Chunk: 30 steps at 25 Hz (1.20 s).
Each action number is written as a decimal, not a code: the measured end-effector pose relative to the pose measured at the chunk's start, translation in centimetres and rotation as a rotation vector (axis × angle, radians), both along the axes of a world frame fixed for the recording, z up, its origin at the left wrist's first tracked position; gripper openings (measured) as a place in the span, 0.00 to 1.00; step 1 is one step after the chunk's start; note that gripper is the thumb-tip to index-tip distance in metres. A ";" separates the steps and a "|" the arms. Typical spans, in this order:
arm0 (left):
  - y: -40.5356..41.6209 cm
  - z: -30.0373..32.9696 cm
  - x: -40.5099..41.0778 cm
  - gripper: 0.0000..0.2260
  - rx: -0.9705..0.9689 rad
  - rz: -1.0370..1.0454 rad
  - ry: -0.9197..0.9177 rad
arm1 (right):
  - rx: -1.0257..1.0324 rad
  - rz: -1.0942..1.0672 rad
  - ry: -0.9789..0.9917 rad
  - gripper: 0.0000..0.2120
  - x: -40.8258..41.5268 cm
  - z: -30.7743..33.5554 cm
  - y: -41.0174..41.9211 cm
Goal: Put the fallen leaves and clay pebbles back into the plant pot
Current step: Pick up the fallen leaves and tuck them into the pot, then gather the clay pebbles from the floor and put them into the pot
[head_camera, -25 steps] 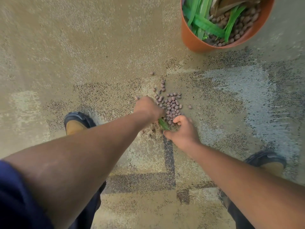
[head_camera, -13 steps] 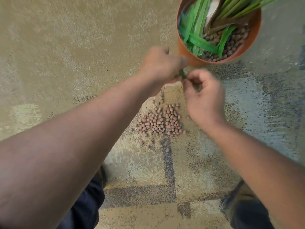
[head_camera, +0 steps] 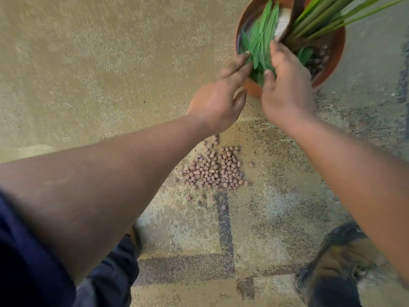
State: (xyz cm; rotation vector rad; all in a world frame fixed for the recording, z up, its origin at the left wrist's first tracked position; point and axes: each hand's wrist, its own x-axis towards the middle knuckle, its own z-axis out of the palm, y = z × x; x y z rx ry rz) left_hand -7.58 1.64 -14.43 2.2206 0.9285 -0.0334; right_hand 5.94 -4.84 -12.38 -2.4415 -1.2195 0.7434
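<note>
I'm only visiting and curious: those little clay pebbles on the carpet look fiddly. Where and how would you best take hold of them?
Probably not one at a time. The clay pebbles are small, round and loose, lying in a flat heap on the carpet. A cupped hand coming from above and sweeping in from the heap's outer edge towards its middle should gather many. A few strays sit apart from the heap on the near side and would want pinching up singly.

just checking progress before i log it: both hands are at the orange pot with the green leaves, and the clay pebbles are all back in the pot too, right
Not quite. The head view shows both the left hand and the right hand at the orange pot with the green leaves, but a pile of clay pebbles still lies on the carpet below the hands.
</note>
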 end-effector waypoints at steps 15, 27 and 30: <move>0.2 0.1 0.2 0.32 0.132 -0.133 0.095 | 0.140 0.168 -0.167 0.18 -0.8 -1.5 -4.0; -7.5 -7.2 -13.2 0.21 -0.290 0.397 0.578 | -0.636 -0.109 0.293 0.28 -7.5 -8.4 -13.7; -8.3 -6.8 -13.6 0.21 -0.418 0.356 0.495 | -0.620 -0.051 0.317 0.32 -9.0 -9.0 -14.5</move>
